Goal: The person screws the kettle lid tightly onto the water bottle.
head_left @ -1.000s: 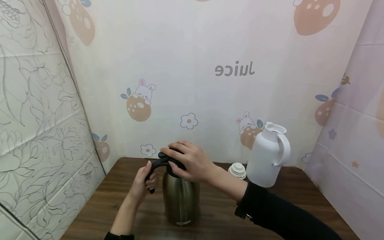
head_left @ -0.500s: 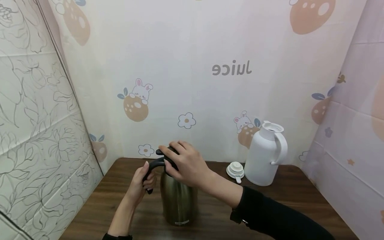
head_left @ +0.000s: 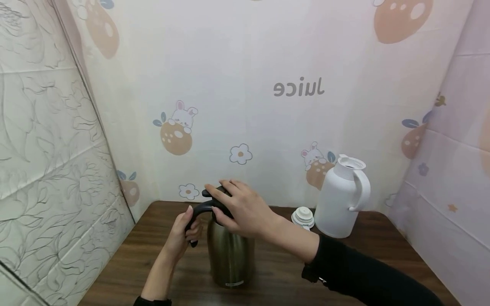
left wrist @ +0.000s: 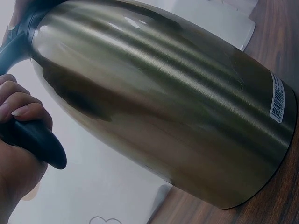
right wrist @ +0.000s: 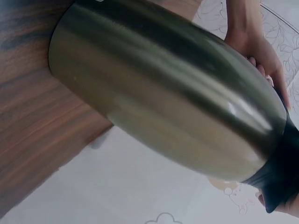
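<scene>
A brass-coloured metal thermos jug (head_left: pixel 231 261) stands upright on the wooden table. My left hand (head_left: pixel 179 233) holds its black handle (head_left: pixel 202 207), fingers curled round it and thumb on top; the handle's lower end (left wrist: pixel 44 144) shows below the fingers in the left wrist view. Over the jug's black lid (head_left: pixel 222 205) lies my right hand (head_left: pixel 246 210), gripping it with the fingers across the top and the thumb at the near side. That hand covers much of the lid. In the right wrist view the black neck and spout (right wrist: pixel 280 170) meet the metal body.
A white jug (head_left: pixel 337 204) without its lid stands at the back right, handle to the right. Beside it on the table (head_left: pixel 283 272) lies a white lid (head_left: pixel 303 216). Printed cloth walls (head_left: pixel 245 106) close in the back and both sides.
My right hand shifts and turns slightly on the black lid. The left hand stays on the handle, and the jug stays in place. The camera view sways a little.
</scene>
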Tool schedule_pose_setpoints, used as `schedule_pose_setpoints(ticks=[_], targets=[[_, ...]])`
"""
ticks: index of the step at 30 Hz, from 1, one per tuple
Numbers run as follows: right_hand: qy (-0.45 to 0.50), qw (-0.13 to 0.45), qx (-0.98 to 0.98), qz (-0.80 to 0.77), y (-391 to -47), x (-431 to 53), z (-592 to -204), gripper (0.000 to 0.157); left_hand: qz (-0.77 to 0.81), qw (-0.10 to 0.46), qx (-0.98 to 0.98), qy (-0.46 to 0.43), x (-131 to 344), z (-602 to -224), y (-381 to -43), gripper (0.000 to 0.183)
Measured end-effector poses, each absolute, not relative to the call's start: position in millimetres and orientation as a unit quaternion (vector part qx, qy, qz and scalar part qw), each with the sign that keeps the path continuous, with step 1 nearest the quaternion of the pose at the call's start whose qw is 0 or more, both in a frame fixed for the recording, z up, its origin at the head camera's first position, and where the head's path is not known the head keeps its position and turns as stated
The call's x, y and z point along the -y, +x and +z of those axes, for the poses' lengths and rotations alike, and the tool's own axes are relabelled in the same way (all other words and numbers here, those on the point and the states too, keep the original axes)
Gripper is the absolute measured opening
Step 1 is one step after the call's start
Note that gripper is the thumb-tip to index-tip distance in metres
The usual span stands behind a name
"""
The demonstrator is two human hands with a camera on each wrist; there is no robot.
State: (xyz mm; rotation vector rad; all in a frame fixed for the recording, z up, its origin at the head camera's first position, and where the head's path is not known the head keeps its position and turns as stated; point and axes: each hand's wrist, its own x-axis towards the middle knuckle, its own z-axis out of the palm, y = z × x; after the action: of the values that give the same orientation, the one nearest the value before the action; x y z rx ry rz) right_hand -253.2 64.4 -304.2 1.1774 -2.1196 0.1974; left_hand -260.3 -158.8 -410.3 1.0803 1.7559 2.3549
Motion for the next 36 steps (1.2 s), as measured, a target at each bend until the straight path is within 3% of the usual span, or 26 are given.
schedule_pose_setpoints(ticks=[14,36], targets=[[0.545,0.308,0.771,0.112,-278.5,-81.9,-304.1,0.054,0.738,-0.005,-0.569,0.363,155.1,-410.9,-259.4,0.055],[0.548,0.323,0.763,0.114,-280.6,-74.8,-306.1,0.047,0.745,-0.007,-0.569,0.348,156.8,-410.3,-258.5,0.056]])
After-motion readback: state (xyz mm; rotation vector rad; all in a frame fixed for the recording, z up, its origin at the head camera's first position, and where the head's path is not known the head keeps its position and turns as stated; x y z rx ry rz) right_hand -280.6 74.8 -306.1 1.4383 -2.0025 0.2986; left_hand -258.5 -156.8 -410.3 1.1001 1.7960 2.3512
